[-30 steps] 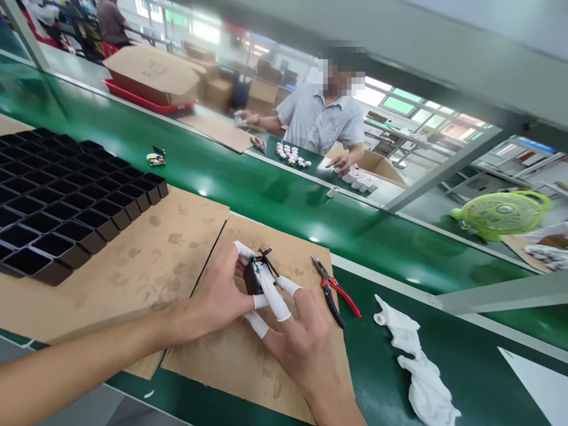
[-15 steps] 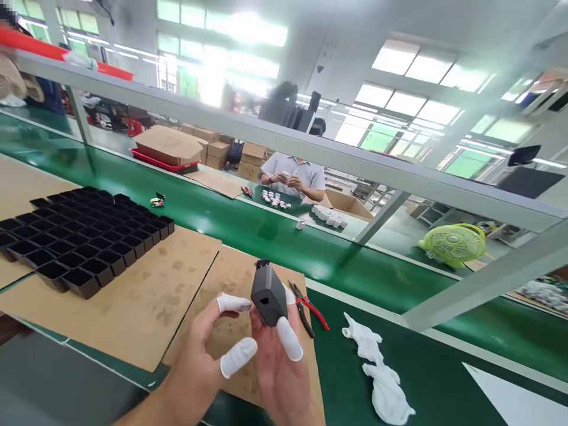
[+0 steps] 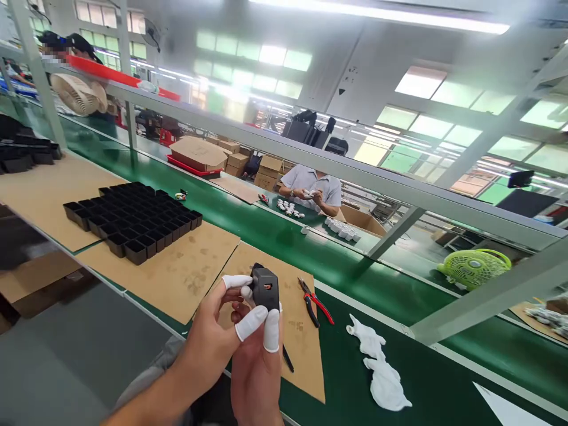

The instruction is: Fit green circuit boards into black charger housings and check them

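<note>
Casing [image 3: 265, 288], small and black, held up at centre by both hands: right hand [image 3: 257, 367] wrapped round it from below, left hand [image 3: 213, 343] pinching its 9 o'clock edge. Pliers [image 3: 316, 302] lie at 3 o'clock. Best turned gently, cotted fingertips [image 3: 251, 323] clear of the opening.

Green conveyor belt [image 3: 284, 236] — bright ceiling lights [image 3: 381, 15].

Black housing [image 3: 265, 288] turned upright, left hand [image 3: 213, 343] closing onto it
</note>
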`<state>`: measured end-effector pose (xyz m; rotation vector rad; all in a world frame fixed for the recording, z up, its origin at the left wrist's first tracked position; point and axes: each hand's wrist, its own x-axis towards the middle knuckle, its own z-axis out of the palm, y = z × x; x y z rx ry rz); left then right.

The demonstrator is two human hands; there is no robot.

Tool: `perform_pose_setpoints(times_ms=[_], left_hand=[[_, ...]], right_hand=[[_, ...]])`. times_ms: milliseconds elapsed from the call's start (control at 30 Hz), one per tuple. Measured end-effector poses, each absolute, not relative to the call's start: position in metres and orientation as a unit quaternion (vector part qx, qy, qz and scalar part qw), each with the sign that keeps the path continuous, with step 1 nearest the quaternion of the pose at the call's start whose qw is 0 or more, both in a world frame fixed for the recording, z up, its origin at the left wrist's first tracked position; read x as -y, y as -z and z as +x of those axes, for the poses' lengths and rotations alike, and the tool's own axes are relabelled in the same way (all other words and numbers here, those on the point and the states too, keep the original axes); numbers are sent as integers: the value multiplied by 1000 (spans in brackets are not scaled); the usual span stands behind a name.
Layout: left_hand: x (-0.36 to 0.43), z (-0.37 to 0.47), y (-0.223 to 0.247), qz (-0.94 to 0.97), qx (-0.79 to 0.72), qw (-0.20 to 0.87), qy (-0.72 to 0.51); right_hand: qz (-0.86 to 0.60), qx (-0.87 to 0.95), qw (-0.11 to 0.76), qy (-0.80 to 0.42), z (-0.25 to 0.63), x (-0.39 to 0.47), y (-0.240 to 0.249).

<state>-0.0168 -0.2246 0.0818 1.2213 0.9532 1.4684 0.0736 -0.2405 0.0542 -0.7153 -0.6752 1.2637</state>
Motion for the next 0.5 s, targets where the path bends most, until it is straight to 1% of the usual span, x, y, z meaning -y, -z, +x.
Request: perform_pose_setpoints(times_ms=[133, 200, 333, 400, 500], left_hand=[[237, -29, -77, 512, -397, 439, -623], [242, -34, -77, 498, -399, 442, -630], [248, -42, -85, 422, -359, 548, -627], [248, -47, -89, 396, -336, 594, -614], [246, -53, -93, 386, -306, 633, -598]], right_hand=[[-340, 319, 714, -523, 66, 245, -38], [-343, 329, 710, -519, 62, 246, -36], [-334, 371, 677, -540, 54, 251, -49], [-337, 397, 678, -519, 52, 253, -55], [-357, 433, 685, -465, 50, 253, -54]])
